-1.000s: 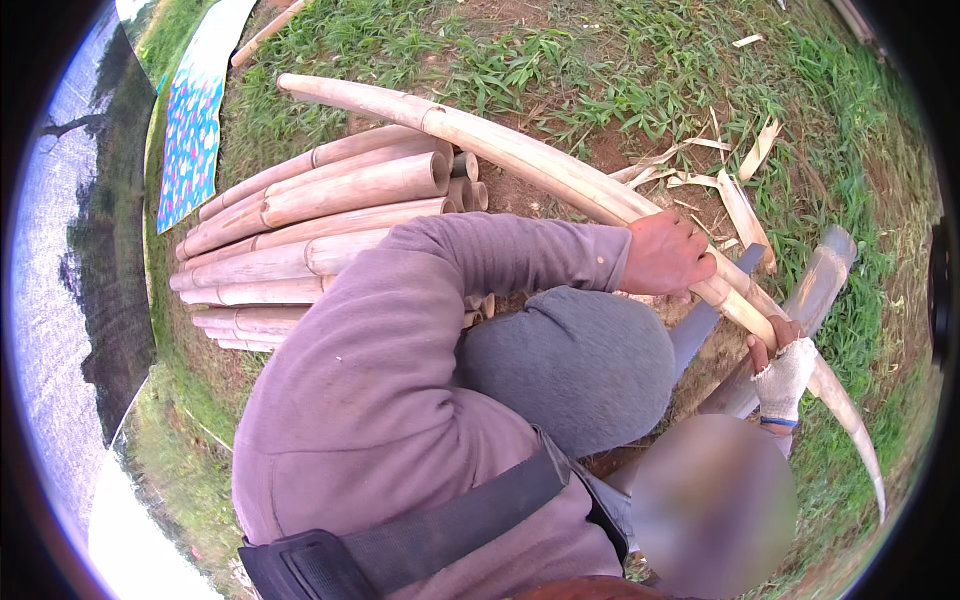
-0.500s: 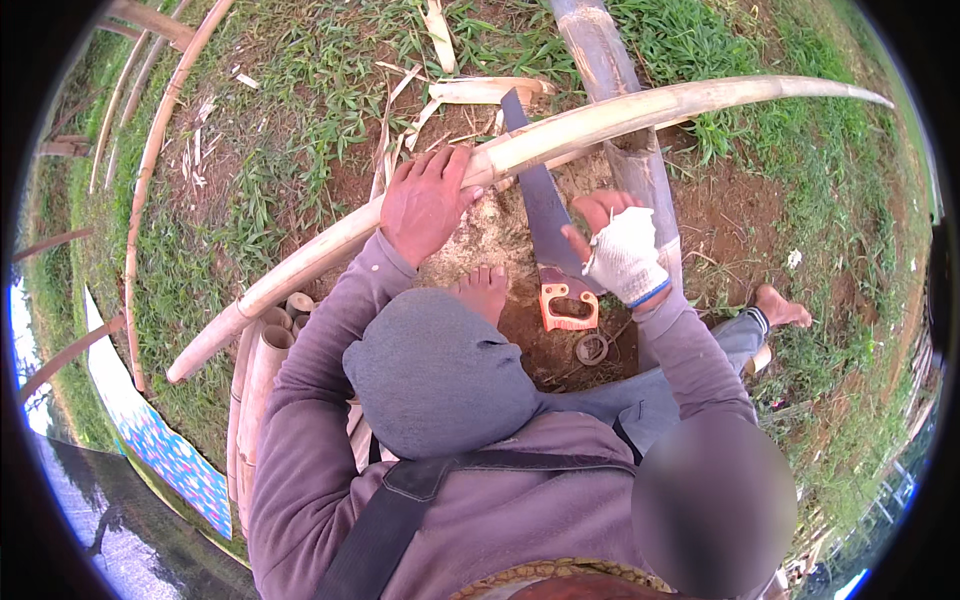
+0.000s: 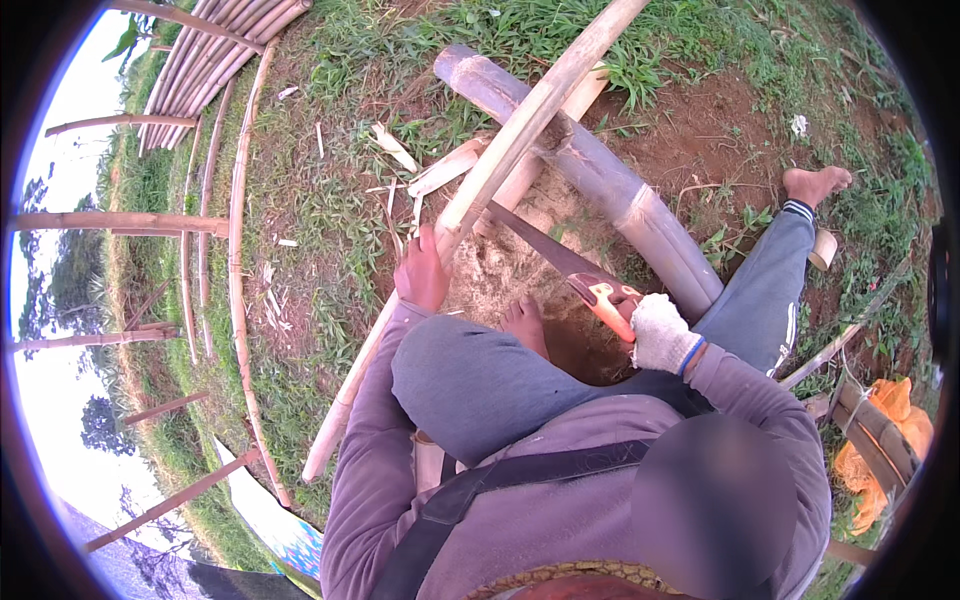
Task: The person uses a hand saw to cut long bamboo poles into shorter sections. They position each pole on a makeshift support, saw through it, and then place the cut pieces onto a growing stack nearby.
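Observation:
A long pale bamboo pole point(image 3: 497, 155) runs diagonally in front of me, crossing over a thick grey bamboo log point(image 3: 640, 215) on the ground. My bare left hand point(image 3: 424, 268) is closed on the pole, left of the log. On my right hand point(image 3: 662, 335) is a white knitted glove with bare fingertips; it grips the orange handle of a handsaw point(image 3: 548, 242). The saw's dark blade points up and left, its tip at the pole's near side, a little beyond my left hand. Whether the teeth touch the bamboo I cannot tell.
Split bamboo scraps point(image 3: 448, 166) and sawdust point(image 3: 480, 275) lie around the log. My bare foot point(image 3: 524, 322) rests close to the blade. Bamboo rails point(image 3: 240, 250) stand to the left, with stacked poles point(image 3: 215, 60) at the far left. Orange sheeting point(image 3: 880, 440) lies at the right.
My right hand has taken hold of the saw by its handle and brought the blade tip to the pole. My left hand stays on the pole. The whole view has turned.

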Available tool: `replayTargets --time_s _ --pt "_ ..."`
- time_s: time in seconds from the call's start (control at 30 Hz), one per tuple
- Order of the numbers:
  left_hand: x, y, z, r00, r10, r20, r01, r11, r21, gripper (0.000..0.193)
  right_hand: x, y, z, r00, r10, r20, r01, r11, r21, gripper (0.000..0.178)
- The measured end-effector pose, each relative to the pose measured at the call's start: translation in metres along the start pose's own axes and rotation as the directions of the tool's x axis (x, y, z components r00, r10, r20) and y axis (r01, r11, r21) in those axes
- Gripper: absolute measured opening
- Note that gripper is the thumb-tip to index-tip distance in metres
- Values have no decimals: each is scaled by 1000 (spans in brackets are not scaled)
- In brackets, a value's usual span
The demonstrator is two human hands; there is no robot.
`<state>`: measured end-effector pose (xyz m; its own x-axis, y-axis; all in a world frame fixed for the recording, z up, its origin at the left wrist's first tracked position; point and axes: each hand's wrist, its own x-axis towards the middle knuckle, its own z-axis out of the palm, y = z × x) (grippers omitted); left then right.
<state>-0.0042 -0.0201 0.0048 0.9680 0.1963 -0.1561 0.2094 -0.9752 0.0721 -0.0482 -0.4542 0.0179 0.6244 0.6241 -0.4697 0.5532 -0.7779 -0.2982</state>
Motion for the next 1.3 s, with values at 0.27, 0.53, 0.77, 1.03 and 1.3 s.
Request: replayTargets --time_s 0.27,0.53,0.77,1.03,1.3 --pt "-6 -9 17 998 -23 -64 28 996 79 94 -192 137 -86 753 463 -468 153 568 809 42" --pt "-9 -4 10 988 65 -139 -55 995 78 98 -45 117 -118 390 563 -729 328 654 681 36" --pt "-9 2 7 992 30 -125 -19 996 89 96 41 127 -125 441 384 -811 372 745 554 35" --pt "-9 -5 13 985 77 -152 -61 993 104 94 44 141 -139 529 304 -792 357 768 532 34" --pt "-11 -2 11 982 75 -171 -57 993 105 92 48 148 -139 582 253 -773 283 828 484 33"
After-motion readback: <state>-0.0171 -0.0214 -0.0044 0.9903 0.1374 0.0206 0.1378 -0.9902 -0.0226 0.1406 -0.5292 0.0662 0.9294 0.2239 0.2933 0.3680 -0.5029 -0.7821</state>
